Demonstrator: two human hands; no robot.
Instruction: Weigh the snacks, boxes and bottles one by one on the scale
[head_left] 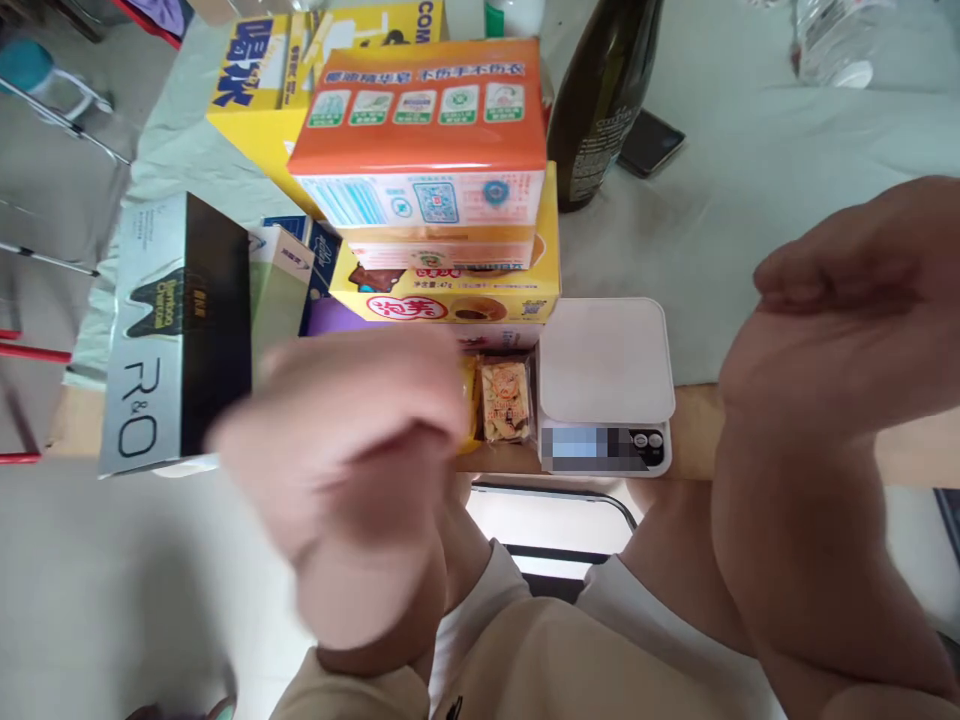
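Note:
My left hand is smeared by motion in front of the boxes at the table's near edge; its fingers look curled, but I cannot tell what is in them. On the right, my right hand is raised over the table with its fingers folded in, and nothing shows in it. Between the hands is a white kitchen scale with a bare plate and a blurred-out display. Just left of the scale lies a small wrapped snack, beside a yellow packet partly hidden by my left hand.
An orange soap box sits on a yellow puff box. Behind stands a yellow carton. A black and silver box is at the left. A dark bottle, a phone and a clear plastic container are further back.

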